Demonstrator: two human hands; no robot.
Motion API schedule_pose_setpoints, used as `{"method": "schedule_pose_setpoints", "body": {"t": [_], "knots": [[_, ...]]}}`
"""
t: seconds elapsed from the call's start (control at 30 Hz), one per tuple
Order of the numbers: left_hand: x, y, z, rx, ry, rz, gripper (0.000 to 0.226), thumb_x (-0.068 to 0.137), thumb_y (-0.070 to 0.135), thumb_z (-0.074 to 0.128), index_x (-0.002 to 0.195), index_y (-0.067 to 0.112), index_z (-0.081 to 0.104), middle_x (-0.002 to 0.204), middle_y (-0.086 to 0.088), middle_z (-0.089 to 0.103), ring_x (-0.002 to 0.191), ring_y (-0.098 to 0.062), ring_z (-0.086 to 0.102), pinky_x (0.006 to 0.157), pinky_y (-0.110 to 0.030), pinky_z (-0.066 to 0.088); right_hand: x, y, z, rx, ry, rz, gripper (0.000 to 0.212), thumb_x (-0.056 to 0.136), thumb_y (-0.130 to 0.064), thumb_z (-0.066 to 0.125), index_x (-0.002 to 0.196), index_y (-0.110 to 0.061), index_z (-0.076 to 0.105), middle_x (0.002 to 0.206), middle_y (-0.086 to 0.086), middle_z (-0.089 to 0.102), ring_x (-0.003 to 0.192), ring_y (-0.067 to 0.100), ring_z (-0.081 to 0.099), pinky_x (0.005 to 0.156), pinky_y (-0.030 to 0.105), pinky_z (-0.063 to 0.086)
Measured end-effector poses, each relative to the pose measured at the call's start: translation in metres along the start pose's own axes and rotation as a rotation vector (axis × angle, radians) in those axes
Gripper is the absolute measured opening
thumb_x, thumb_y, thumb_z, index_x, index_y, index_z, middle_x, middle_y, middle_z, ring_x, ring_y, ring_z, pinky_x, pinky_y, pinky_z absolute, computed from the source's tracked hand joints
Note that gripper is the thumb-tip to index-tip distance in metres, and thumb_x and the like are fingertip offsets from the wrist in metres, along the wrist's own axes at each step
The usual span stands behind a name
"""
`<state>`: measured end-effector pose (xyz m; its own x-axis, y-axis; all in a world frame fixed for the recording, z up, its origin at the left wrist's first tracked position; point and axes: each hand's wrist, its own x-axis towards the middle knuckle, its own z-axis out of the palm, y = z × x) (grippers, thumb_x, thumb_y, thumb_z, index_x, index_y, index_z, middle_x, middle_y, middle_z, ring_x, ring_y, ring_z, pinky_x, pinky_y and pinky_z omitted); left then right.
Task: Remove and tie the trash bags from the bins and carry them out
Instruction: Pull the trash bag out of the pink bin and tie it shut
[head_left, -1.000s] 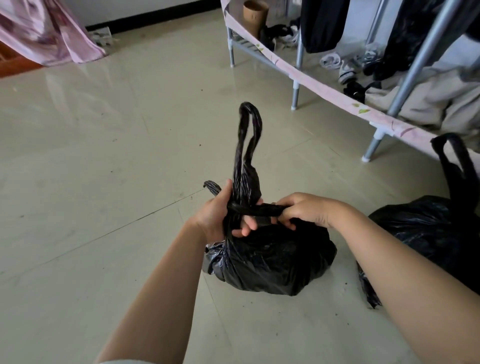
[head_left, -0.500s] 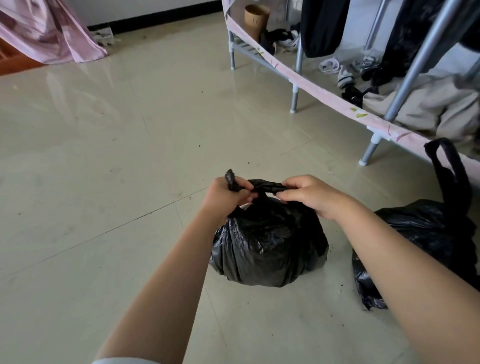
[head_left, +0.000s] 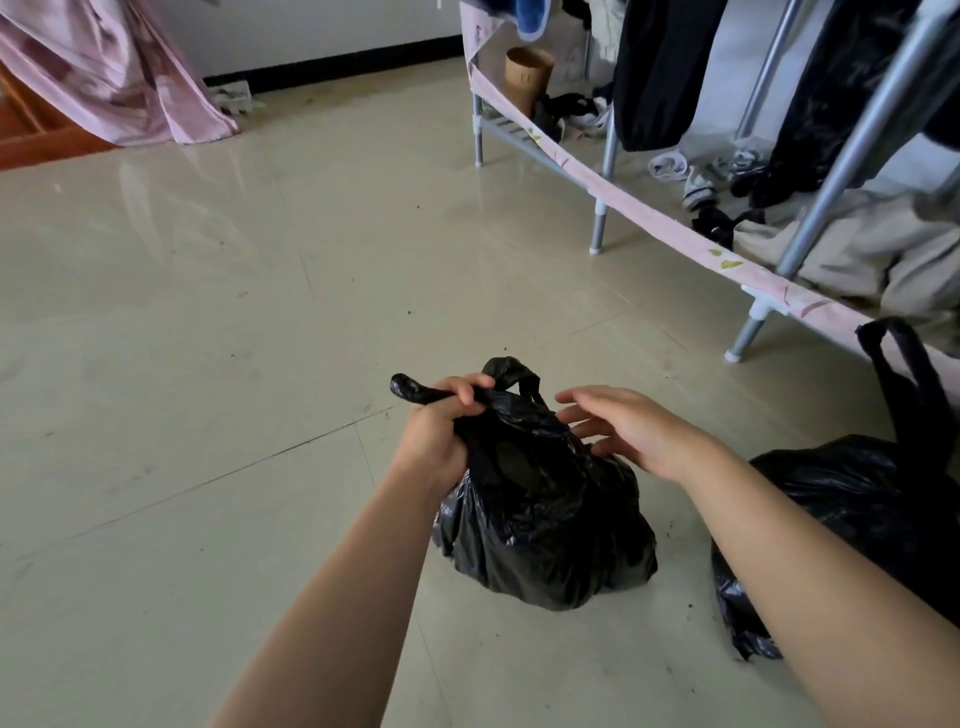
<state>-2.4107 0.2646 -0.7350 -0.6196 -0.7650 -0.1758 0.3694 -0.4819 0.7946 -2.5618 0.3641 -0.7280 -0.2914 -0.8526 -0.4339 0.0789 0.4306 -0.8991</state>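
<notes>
- Two black trash bags are sitting on the shiny pale floor tiles (head_left: 218, 322), both made of thin, crinkly plastic.
- The near bag (head_left: 545, 519) is sitting in the middle between the arms, lumpy and round, with its top bunched up.
- The left hand (head_left: 441, 421) is gripping the twisted top of this bag, fingers curled tight around it; a small black tip is poking out to the left of the fist.
- The right hand (head_left: 628, 431) is hovering just beside the bag's top with fingers spread and loose, holding nothing; I cannot tell if the fingertips are touching the plastic.
- The second bag (head_left: 852, 519) is sitting at the right edge, behind the right arm, with long strap handles standing up.
- A metal clothes rack (head_left: 831, 171) with smooth gray poles is standing at the back right, with dark clothes hanging on it and soft piles underneath.
- A pink cloth (head_left: 119, 78) is hanging in folds at the back left.
</notes>
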Motion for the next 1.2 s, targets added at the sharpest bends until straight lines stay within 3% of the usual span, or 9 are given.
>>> {"method": "schedule_pose_setpoints", "body": {"t": [0.27,0.47,0.57,0.63,0.73,0.8,0.87,1.1,1.2], "knots": [[-0.002,-0.003,0.001,0.057,-0.045,-0.042,0.063,0.07,-0.021,0.019,0.03,0.016,0.051,0.049,0.004,0.061,0.052,-0.016,0.05,0.055,-0.022,0.046,-0.001,0.002,0.003,-0.17,0.041,-0.132,0.028,0.087,-0.01,0.056,0.062,-0.02,0.062,0.059,-0.007,0.06,0.059,0.007,0.054,0.054,0.013,0.045],[0.005,-0.002,-0.014,0.021,-0.056,-0.112,0.053,0.099,0.027,0.027,0.067,0.016,0.069,0.067,0.005,0.073,0.062,-0.012,0.059,0.064,-0.025,0.044,-0.013,-0.015,-0.027,0.714,-0.029,-0.31,0.043,0.087,-0.018,0.042,0.048,-0.018,0.06,0.078,0.0,0.074,0.091,0.015,0.066,0.085,0.034,0.055],[0.006,-0.001,-0.006,-0.153,-0.069,-0.073,0.07,0.098,0.04,0.021,0.05,0.015,0.066,0.068,0.0,0.074,0.076,-0.016,0.066,0.079,-0.032,0.046,-0.013,-0.025,-0.012,0.983,-0.065,-0.366,0.049,0.092,-0.029,0.038,0.046,-0.017,0.052,0.06,0.0,0.069,0.066,0.016,0.071,0.069,0.035,0.061],[0.01,0.001,-0.001,-0.42,0.059,0.021,0.07,0.099,0.041,0.02,0.041,0.013,0.049,0.055,-0.004,0.066,0.075,-0.019,0.063,0.085,-0.034,0.042,-0.003,-0.029,-0.001,1.055,0.091,-0.287,0.045,0.097,-0.029,0.033,0.055,-0.016,0.039,0.035,-0.003,0.044,0.032,0.011,0.046,0.044,0.022,0.053],[0.012,0.001,-0.013,-0.699,0.202,0.033,0.074,0.098,0.045,0.019,0.033,0.012,0.032,0.033,0.0,0.034,0.035,-0.016,0.043,0.057,-0.026,0.045,0.009,-0.021,-0.005,0.906,0.372,-0.116,0.043,0.098,-0.03,0.033,0.058,-0.018,0.023,0.027,-0.007,0.019,0.022,0.008,0.016,0.03,0.01,0.017],[0.007,0.0,-0.029,-0.547,0.273,-0.017,0.074,0.097,0.048,0.017,0.031,0.015,0.028,0.029,0.003,0.022,0.025,-0.011,0.023,0.031,-0.016,0.025,0.011,-0.005,-0.022,0.803,0.503,-0.043,0.043,0.098,-0.031,0.032,0.058,-0.02,0.021,0.024,-0.008,0.016,0.02,0.008,0.012,0.031,0.008,0.01],[0.002,-0.005,-0.045,-0.193,0.369,-0.045,0.07,0.097,0.048,0.018,0.033,0.018,0.025,0.028,0.007,0.019,0.023,-0.008,0.016,0.03,-0.01,0.013,0.009,0.016,-0.043,0.727,0.644,0.006,0.043,0.098,-0.031,0.031,0.058,-0.02,0.021,0.023,-0.006,0.017,0.018,0.007,0.012,0.033,0.006,0.01],[-0.016,-0.034,-0.08,0.865,0.577,-0.069,0.053,0.095,0.041,0.032,0.051,0.014,0.026,0.046,-0.001,0.03,0.043,-0.019,0.027,0.044,-0.026,0.02,0.0,0.08,-0.074,0.478,1.069,0.192,0.035,0.097,-0.023,0.03,0.066,-0.011,0.041,0.058,0.002,0.028,0.045,0.016,0.025,0.028,0.009,0.02],[-0.018,-0.039,-0.078,1.173,0.531,-0.085,0.056,0.095,0.041,0.032,0.048,0.011,0.025,0.046,-0.004,0.03,0.041,-0.019,0.029,0.041,-0.026,0.022,0.005,0.086,-0.072,0.311,1.163,0.169,0.04,0.097,-0.022,0.029,0.11,0.009,0.052,0.082,0.009,0.046,0.066,0.021,0.041,0.052,0.023,0.034]]}}
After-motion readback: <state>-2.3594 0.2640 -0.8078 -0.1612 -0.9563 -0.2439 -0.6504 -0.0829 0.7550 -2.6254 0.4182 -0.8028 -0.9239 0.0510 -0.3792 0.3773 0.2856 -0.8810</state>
